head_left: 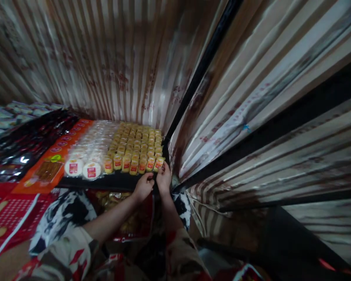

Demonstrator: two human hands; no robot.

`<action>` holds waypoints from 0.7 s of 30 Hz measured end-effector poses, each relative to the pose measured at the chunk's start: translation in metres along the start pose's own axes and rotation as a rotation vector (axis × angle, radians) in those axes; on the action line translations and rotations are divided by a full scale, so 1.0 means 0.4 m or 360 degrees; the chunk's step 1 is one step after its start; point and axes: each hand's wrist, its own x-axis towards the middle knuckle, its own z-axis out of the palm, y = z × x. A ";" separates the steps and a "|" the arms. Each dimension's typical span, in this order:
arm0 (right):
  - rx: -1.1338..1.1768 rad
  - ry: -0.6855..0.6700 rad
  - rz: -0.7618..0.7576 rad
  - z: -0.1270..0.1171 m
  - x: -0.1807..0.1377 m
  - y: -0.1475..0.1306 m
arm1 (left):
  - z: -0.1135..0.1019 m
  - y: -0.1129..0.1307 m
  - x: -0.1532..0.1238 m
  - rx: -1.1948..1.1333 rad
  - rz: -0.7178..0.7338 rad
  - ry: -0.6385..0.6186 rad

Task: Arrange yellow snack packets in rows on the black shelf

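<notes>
Two hands work at the near edge of a black desk (114, 181). The right hand (164, 179) has its fingers against the right side of the end yellow packet (158, 164), which lies at eleven o'clock from that hand; whether they are clamped on it, I cannot tell. The left hand (143, 188) is at eight o'clock from the right, its fingers loosely curled, thumb and forefinger slightly apart, with that packet just off them at one o'clock.

Counting the end one, seven yellow packets with red labels form the front row; those stacked behind are too many and too dim to count. Towards nine o'clock from the right hand come two white round packs (91, 170) in front, more behind them, then one brown stick packet (49, 171) on orange. Beyond, between nine and ten, glossy black packs (20, 150) overlap uncountably. One red basket (20, 208) sits between eight and nine o'clock.
</notes>
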 end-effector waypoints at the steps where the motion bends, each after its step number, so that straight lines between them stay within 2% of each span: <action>1: -0.0048 0.0002 -0.0003 0.004 0.002 0.003 | 0.002 -0.004 0.005 0.0007 -0.0005 0.0002; 6: -0.0128 -0.0022 -0.0053 0.019 0.005 0.011 | 0.004 -0.031 0.029 0.0008 0.0029 0.0056; 10: -0.0042 -0.0027 -0.0127 0.027 0.002 0.013 | -0.004 -0.053 0.047 0.0057 0.0146 0.0066; 14: -0.0041 -0.0047 -0.0149 0.026 -0.001 0.011 | -0.007 -0.058 0.047 0.0268 0.0321 0.0129; 16: -0.0045 -0.0061 -0.0144 0.025 -0.002 0.009 | -0.009 -0.050 0.039 0.0442 0.0524 0.0179; 21: 0.0035 -0.0025 -0.0160 0.026 -0.004 0.013 | -0.024 -0.029 0.027 0.0956 0.1275 0.0170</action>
